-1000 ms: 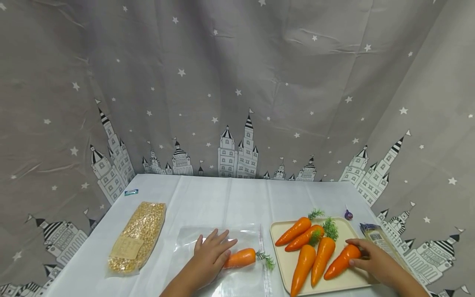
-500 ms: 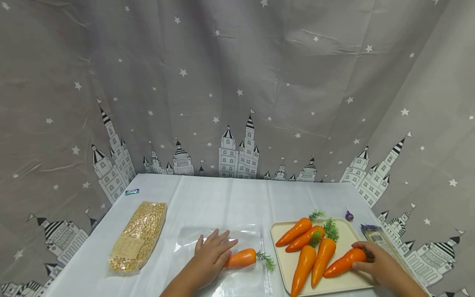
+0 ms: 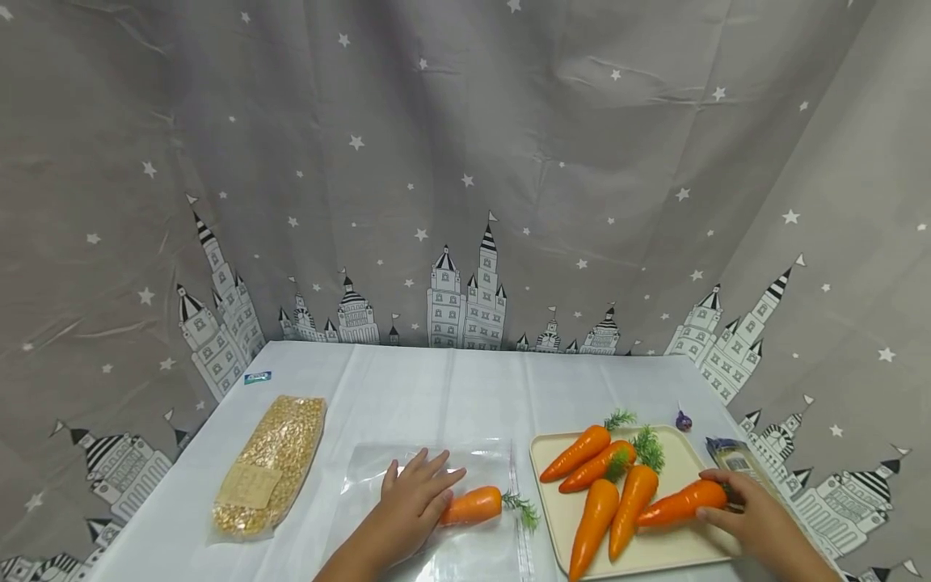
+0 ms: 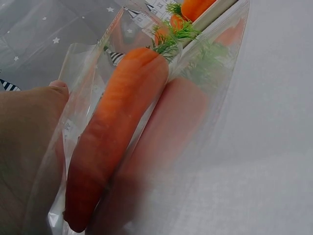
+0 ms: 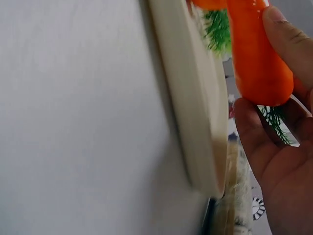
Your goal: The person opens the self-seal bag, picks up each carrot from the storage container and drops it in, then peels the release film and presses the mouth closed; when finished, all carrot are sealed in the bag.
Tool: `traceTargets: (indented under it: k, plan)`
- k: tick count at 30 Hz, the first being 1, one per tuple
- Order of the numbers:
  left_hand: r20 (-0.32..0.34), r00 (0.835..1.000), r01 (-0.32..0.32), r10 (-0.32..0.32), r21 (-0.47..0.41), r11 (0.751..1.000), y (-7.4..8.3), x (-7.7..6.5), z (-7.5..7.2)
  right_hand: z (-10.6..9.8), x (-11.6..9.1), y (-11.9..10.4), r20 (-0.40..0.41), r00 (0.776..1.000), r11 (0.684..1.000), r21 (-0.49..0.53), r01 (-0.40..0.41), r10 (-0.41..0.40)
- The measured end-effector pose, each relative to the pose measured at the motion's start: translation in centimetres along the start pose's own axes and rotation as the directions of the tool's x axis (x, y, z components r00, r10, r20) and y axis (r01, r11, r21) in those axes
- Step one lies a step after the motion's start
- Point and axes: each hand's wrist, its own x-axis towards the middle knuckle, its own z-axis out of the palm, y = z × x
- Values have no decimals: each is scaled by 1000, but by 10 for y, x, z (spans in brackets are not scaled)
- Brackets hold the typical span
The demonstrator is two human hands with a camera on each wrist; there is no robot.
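Note:
My left hand (image 3: 413, 503) lies with spread fingers on a clear plastic bag (image 3: 465, 562). An orange carrot (image 3: 474, 506) with green tops sits in that bag, right by the thumb; its tip is hidden under the hand. In the left wrist view the carrot (image 4: 117, 132) shows through the film. My right hand (image 3: 749, 511) pinches the thick end of another carrot (image 3: 680, 503) between thumb and fingers, over the right part of a beige tray (image 3: 682, 454). In the right wrist view the held carrot (image 5: 259, 58) has its green top among the fingers.
Several more carrots (image 3: 595, 521) lie in the tray. A bag of yellow kernels (image 3: 280, 453) is at the left, with a small green-blue packet (image 3: 258, 377) behind it. Beyond the tray are a small purple item (image 3: 683, 421) and a long plastic package (image 3: 742, 461).
The right hand has closed on the rightmost carrot and shifted it right and slightly up, turning it flatter. The left hand and its bag have not moved.

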Motion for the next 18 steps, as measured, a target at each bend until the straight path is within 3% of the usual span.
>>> traceTargets:
  k: [8,18]
  plan:
    - [-5,1000,1,-1,0,1000,1,0,-1,8,-1,-17,-120,990,997,8,72,-70]
    - [-4,1000,-1,1,6,1000,2,0,-1,23,3,-44,-165,985,994,97,57,-41]
